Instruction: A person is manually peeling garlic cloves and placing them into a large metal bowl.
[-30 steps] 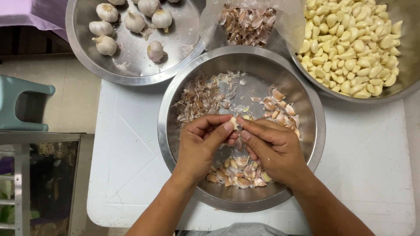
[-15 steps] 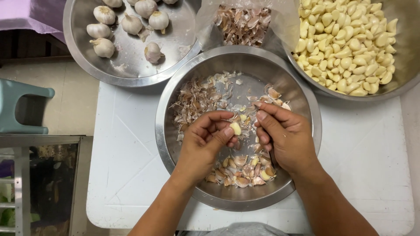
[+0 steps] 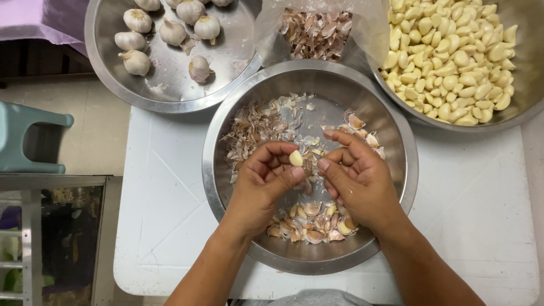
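On the table [image 3: 170, 187] the middle bowl [image 3: 391, 136] sits nearest — both hands above it; behind-left, a bowl [image 3: 102, 62] of garlic bulbs [image 3: 170, 31]; behind-right, a bowl [image 3: 530, 85] of peeled cloves [image 3: 447, 62]; between them, a bag of skins [image 3: 314, 34].

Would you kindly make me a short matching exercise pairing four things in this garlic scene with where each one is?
Things:
1. whole garlic bulbs
2. peeled cloves
3. single peeled clove
4. loose skins in a clear bag

Places:
A. steel bowl at top right
B. between the two upper bowls
C. steel bowl at top left
D. in the left hand's fingertips, over the middle bowl

Pairs: 1-C, 2-A, 3-D, 4-B
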